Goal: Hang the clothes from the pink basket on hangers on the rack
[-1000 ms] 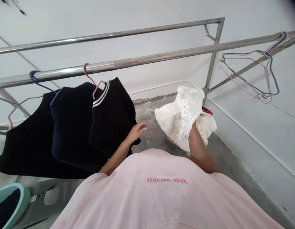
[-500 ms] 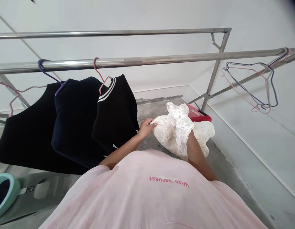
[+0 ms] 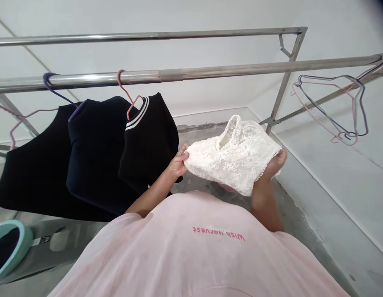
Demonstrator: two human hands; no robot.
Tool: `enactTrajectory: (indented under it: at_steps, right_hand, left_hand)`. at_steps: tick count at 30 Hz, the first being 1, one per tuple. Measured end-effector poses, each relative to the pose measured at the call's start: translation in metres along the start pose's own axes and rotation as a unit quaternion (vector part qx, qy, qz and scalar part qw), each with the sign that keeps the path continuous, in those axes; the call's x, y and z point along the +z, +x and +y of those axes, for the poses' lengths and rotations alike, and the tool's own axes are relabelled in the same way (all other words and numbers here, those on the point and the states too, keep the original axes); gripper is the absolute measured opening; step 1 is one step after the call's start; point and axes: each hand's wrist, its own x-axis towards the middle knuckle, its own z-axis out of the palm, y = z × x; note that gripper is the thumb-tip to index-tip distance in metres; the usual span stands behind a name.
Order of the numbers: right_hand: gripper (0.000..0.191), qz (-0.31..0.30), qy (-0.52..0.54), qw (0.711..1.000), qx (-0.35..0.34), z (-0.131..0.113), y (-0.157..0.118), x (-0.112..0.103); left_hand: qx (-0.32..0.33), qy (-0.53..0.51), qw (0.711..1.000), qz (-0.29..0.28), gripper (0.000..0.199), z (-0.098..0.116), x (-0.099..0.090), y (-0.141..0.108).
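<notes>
A white lace top [image 3: 231, 154] is stretched sideways between my two hands, in front of my body. My left hand [image 3: 179, 160] pinches its left end between thumb and fingers, close to the hanging black garment with the white-striped neckline [image 3: 151, 144]. At the other end, my right hand [image 3: 276, 163] grips the scalloped edge; part of that hand is covered by the lace. The neck opening with its beaded-looking trim stands up at the top of the garment.
A metal rack with a front rail [image 3: 216, 73] and a rear rail [image 3: 210, 35] spans the view. A navy garment [image 3: 98, 152] and another black garment [image 3: 39, 173] hang at left. Bare hangers [image 3: 336, 107] hang at right. A turquoise basin [image 3: 24, 243] with dark cloth stands lower left.
My right hand has moved outward to the right, coming into view from inside the lace top. The top is now spread wider, and the red basket behind it is hidden.
</notes>
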Motion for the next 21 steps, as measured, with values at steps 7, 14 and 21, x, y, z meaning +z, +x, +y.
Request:
enactTrajectory:
  at_steps: [7,14,21]
  right_hand:
    - [0.035,-0.093,-0.005,0.994,-0.053,-0.016,0.012,-0.008]
    - [0.030,-0.028,0.046,0.995,-0.079,-0.033,0.014,-0.012]
    - [0.037,-0.081,0.035,0.971,-0.220,-0.030,0.017,-0.002]
  left_hand:
    - [0.103,-0.019,0.992,0.071,0.050,0.012,-0.018,0.011]
    - [0.065,-0.063,0.992,0.089,0.033,0.007,-0.018,0.019]
    - [-0.153,-0.011,0.988,-0.003,0.055,-0.018,-0.003,0.005]
